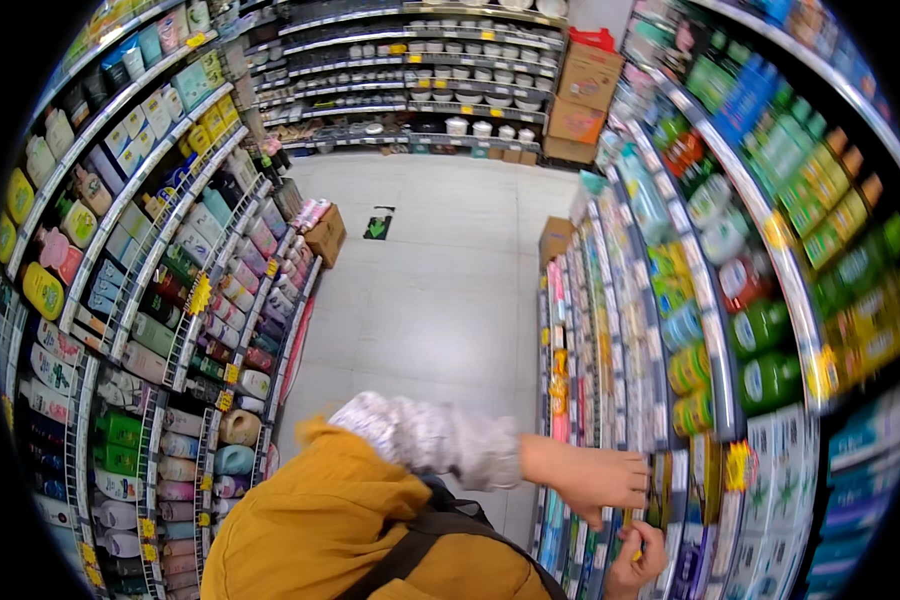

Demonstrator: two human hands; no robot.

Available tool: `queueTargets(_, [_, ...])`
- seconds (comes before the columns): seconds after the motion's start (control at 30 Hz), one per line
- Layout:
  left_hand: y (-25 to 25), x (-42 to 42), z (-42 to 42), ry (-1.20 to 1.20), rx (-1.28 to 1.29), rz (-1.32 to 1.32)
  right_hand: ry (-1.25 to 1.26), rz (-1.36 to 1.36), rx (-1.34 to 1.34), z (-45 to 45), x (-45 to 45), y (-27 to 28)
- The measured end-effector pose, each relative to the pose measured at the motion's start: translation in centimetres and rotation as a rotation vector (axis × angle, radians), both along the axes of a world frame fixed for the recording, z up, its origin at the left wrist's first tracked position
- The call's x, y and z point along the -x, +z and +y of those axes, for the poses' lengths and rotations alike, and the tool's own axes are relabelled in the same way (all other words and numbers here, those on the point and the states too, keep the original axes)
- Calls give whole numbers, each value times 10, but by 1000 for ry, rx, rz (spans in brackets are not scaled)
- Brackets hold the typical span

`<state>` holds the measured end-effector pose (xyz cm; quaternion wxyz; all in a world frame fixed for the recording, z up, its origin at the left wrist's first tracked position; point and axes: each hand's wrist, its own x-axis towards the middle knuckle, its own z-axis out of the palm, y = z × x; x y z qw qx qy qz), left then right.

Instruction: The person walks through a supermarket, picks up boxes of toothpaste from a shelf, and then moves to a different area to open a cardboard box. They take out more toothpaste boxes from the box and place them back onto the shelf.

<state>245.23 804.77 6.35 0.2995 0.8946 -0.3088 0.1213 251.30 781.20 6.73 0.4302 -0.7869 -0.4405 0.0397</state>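
My left hand [591,478], in a patterned pale sleeve cover [450,439], reaches across my body to the shelving on the right. Its fingertips lie against a row of slim packages [658,480] on a low shelf; whether it grips one is hidden. Just below, my right hand [637,561] has bent fingers close to the same shelf edge. A small yellow patch shows at its fingers, too little to tell what it is. Purple boxes [691,555] stand to the right of this hand. Yellow-and-green tubs [690,375] sit on the shelf above.
Shelves of bottles [120,442] line the aisle's left side. The tiled floor [427,292] runs between, with a green arrow marker [377,223]. A carton [327,234] stands at the left shelf's end, stacked cartons [581,112] at the back right. Bowls [469,96] fill the far shelves.
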Motion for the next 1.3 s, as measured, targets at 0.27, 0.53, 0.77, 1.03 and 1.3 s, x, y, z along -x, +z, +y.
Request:
queueTargets(0.27, [-75, 191, 191, 487, 453, 508, 800, -10, 14, 324, 77, -29])
queueTargets(0.53, [-189, 314, 337, 1296, 743, 517, 1446, -139, 329, 564, 132, -87])
queueTargets(0.77, [-395, 462, 327, 2194, 1345, 1277, 1704, -394, 850, 778, 139, -141])
queueTargets(1.03, [-371, 416, 412, 2295, 2106, 917, 1850, -508, 764, 1027, 191, -132])
queueTargets(1.3, [-433, 397, 709, 2500, 1288, 1004, 1968, -439, 861, 1263, 275, -163])
